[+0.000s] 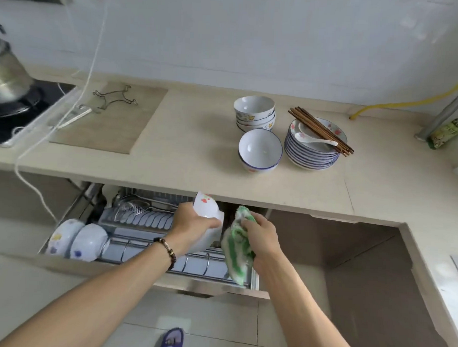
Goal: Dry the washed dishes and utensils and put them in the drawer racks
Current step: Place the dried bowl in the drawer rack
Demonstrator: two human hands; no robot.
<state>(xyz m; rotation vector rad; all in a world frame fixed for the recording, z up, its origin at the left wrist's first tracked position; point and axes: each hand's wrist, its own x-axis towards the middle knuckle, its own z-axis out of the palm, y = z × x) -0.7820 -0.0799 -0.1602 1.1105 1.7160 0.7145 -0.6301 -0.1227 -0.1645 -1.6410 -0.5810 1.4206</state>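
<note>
Two bowls (77, 242) were stood on edge at the left of the open drawer rack (193, 263). A white bowl (208, 216) was gripped by the left hand (195, 224) above the rack. Beside it, a green-and-white cloth (237, 241) was clutched in the right hand (262, 236). Stacked bowls (254, 113), plates (311, 150) and chopsticks (320, 131) were left on the counter (193, 135).

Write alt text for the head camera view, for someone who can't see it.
Over an open drawer rack holding two bowls, the left hand grips a white bowl and the right hand grips a green-and-white cloth. Stacked bowls, plates and chopsticks sit on the counter.
</note>
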